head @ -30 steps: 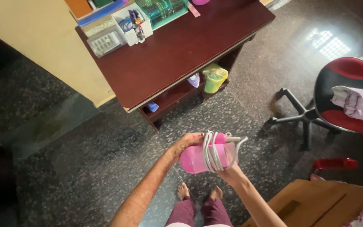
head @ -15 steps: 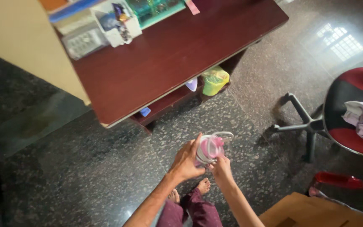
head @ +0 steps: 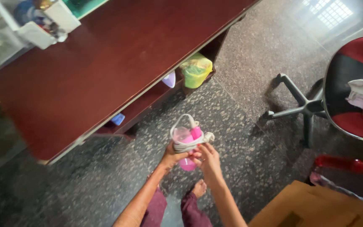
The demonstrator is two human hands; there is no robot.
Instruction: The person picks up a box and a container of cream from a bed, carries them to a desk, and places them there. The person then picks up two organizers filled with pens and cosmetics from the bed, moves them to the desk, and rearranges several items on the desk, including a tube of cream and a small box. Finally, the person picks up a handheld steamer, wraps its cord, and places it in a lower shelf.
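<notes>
Presently both hands clamp one pink iron [head: 187, 145] wrapped in white cord [head: 181, 145], held upright over the floor [head: 240, 109] just off the desk [head: 106, 63], left hand [head: 172, 156] beneath-left, right hand [head: 208, 157] beneath-right, equally near.

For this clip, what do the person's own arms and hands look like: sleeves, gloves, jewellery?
Both forearms are bare up to the frame's lower edge, with no sleeve in view. The left hand and right hand wear no gloves. No watch or bangle shows on either wrist; rings are too small to tell.
</notes>
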